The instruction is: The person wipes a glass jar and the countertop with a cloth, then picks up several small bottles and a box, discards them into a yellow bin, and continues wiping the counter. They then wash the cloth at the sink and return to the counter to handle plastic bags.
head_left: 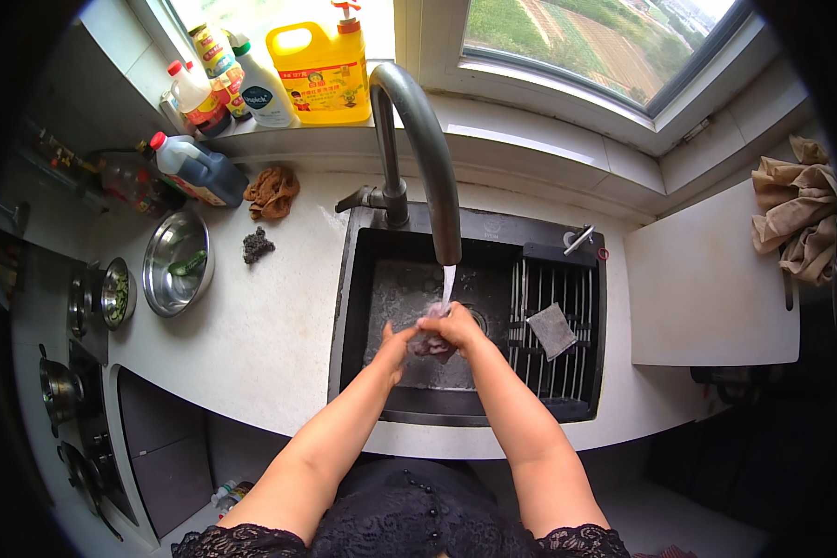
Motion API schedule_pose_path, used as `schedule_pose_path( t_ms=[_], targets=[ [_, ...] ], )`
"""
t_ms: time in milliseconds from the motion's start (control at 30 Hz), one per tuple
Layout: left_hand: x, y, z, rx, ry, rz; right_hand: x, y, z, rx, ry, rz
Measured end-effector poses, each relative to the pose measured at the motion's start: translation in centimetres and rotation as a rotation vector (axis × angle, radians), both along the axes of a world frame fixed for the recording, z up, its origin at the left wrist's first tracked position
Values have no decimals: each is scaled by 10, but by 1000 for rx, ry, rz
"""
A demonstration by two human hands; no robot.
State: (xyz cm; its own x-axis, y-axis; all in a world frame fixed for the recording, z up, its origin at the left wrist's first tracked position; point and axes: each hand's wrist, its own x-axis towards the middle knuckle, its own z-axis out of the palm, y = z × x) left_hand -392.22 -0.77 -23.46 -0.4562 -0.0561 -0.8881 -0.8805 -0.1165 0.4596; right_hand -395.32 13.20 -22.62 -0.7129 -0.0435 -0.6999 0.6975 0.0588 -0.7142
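I'm pinching a limp, pinkish-purple piece (432,347) in my right hand (456,325), just below the water stream (448,284) that's running from the curved metal faucet (434,158) into the black sink (338,358). My left hand (396,349) is resting alongside, thumb spread; whether it's gripping too, I cannot tell.

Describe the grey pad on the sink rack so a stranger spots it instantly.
Find the black sink under the curved faucet. A barred rack covers its right side. The grey pad lies askew on it: a flat, four-cornered patch against narrow stripes.
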Motion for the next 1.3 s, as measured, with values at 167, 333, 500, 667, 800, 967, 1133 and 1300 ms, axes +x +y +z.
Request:
schedule_pose_path(
  t_ms=[167, 333, 500, 667, 800, 967, 1133, 1300],
  targets=[
    [-2, -26, -56, 624, 575, -142, 11, 5, -11, -100, 161, 130],
    [-8, -10, -13, 100, 782, -365, 8, 19, 16, 27, 245, 396],
    [-24, -23, 10, -256, 909, -484, 8, 38, 30, 542, 425, 391],
    [-26, -37, 19, -513, 1048, -637, 13, 67, 25, 528, 473, 279],
    [-29, -32, 6, -368, 1252, -390, 14, 76, 32, 378, 287, 313],
    [-35, -37, 1, -302, 809, -325, 19, 68, 29, -20, 174, 30],
    [-31, -36, 19, -285, 893, -287, 24, 45, 25, -115, 204, -86],
    [-45, -39, -9, -279, 834, -184, 19, 37, 22, -103, 269, -223]
  ],
)
